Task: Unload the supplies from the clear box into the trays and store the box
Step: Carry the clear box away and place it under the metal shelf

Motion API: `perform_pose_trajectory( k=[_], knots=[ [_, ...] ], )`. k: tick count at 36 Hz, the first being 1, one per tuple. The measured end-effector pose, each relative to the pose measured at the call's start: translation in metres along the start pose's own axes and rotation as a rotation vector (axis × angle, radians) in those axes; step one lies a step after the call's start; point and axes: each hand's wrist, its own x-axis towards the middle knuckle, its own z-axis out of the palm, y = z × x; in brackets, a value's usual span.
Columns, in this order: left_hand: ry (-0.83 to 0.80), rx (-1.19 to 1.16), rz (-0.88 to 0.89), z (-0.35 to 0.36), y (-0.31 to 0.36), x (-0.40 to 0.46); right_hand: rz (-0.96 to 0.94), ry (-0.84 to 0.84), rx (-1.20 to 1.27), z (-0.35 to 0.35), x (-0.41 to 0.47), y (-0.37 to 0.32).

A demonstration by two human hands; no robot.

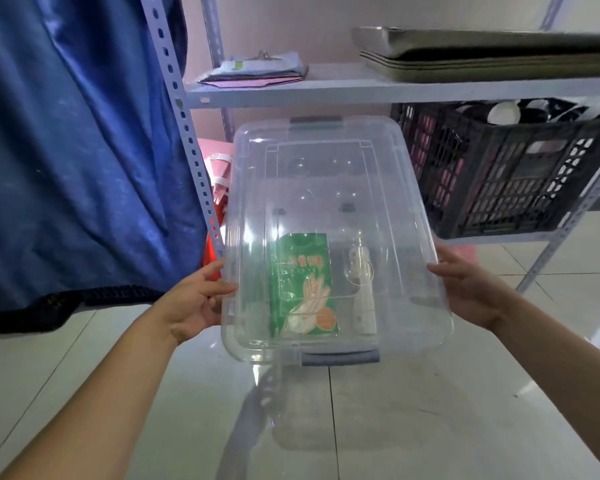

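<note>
Hands come first: the left hand [196,301] and the right hand [465,289] each curl fingers round a long side of the clear box [333,237], gripping it off the floor at the centre of the frame, below the metal trays [499,53] at the upper right. Judging by its few contents, it should be light, stiff and rather slippery, so the rim under the lid seems the safest hold. Transparent, lid on, grey latches at both ends, it shows a green glove packet [303,285] and a white tube [362,289] lying inside
</note>
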Motion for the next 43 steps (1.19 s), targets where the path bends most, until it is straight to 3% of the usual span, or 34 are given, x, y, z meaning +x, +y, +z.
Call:
perform_pose_trajectory(
  k=[6,11,16,21,26,31,38,43],
  knots=[
    [0.127,-0.053,0.143,0.001,0.024,0.0,-0.066,0.095,0.089,-0.001,0.011,-0.024],
    [-0.039,-0.072,0.332,0.003,0.037,-0.008,-0.19,0.065,0.286,-0.001,0.011,-0.041],
    [-0.238,0.032,0.388,0.011,0.039,-0.009,-0.292,0.094,0.235,0.02,0.018,-0.034],
    [-0.074,0.174,0.446,0.025,0.042,-0.004,-0.345,0.16,0.058,0.034,0.03,-0.037],
    [0.125,0.123,0.543,0.029,0.044,0.007,-0.304,0.538,-0.181,0.06,0.045,-0.041],
    [0.249,0.054,0.573,0.036,0.042,0.027,-0.388,0.425,-0.701,0.068,0.034,-0.029],
    [0.358,0.093,0.668,0.04,0.046,0.059,-0.649,0.774,-1.27,0.074,0.051,-0.027],
    [0.38,0.285,0.706,0.047,0.052,0.079,-0.743,0.784,-1.51,0.079,0.074,-0.032]
  ],
)
